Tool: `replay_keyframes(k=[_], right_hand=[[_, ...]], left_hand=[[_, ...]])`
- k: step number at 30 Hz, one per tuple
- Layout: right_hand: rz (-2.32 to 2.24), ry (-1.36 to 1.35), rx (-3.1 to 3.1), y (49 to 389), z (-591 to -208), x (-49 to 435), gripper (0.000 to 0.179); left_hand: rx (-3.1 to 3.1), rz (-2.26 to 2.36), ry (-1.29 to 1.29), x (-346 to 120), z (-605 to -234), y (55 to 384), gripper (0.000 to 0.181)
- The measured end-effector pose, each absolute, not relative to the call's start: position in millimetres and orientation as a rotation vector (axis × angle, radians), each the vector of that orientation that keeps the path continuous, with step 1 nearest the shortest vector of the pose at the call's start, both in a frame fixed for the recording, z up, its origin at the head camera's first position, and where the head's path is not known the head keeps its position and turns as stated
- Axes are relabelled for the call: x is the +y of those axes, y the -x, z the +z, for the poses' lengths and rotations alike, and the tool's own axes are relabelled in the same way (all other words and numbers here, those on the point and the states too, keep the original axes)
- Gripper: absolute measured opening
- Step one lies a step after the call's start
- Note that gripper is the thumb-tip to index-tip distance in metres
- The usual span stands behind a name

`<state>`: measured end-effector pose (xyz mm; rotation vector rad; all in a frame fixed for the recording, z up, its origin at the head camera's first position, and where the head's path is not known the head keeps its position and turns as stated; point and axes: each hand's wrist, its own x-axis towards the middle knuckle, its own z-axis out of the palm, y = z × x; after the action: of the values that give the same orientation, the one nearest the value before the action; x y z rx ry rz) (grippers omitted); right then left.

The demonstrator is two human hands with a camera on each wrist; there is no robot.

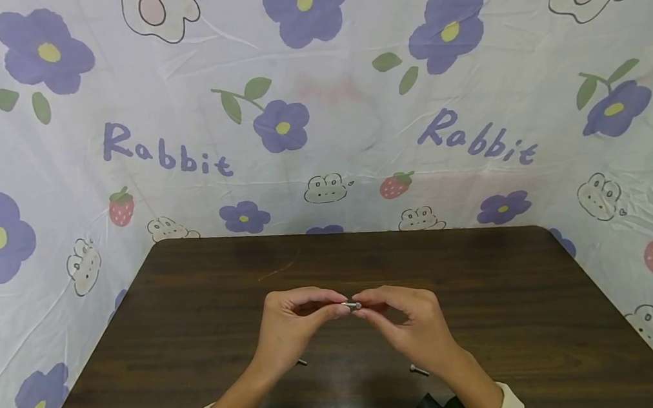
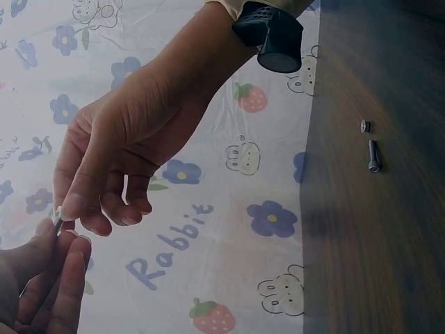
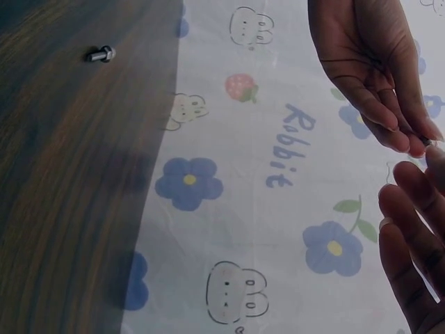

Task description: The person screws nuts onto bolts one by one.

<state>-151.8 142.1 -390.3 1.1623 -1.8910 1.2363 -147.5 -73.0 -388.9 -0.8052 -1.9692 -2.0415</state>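
Above the middle of the table, a small silver metal bolt point(image 1: 352, 305) is held level between my two hands. My left hand point(image 1: 293, 327) pinches one end between thumb and index finger. At the wider end, the thumb and index fingertips of my right hand point(image 1: 413, 323) pinch it; whether that end is a head or a nut, I cannot tell. In the left wrist view the right hand point(image 2: 132, 132) reaches in from the top, its other fingers loosely bent. The right wrist view has the left hand point(image 3: 368, 69) at the top, fingertips partly covering the bolt.
On the dark wooden table point(image 1: 197, 319), another bolt point(image 1: 419, 370) lies below the right hand, with a small nut point(image 2: 365, 126) beside it. A further bolt point(image 3: 101, 54) lies near the left forearm. A patterned cloth point(image 1: 355, 130) hangs behind the table.
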Motion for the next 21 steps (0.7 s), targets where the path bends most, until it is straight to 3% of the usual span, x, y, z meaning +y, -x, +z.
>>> replay_keyframes(k=[13, 21], right_hand=[[1.23, -1.14, -1.904, 151.7, -390.6, 141.5, 0.004], [1.28, -1.148, -1.937, 150.2, -389.4, 142.1, 0.01]], left_hand=[[-1.959, -2.035, 0.827, -72.0, -389.3, 146.5, 0.01], [-1.965, -2.029, 0.829, -71.3, -388.2, 145.8, 0.012]])
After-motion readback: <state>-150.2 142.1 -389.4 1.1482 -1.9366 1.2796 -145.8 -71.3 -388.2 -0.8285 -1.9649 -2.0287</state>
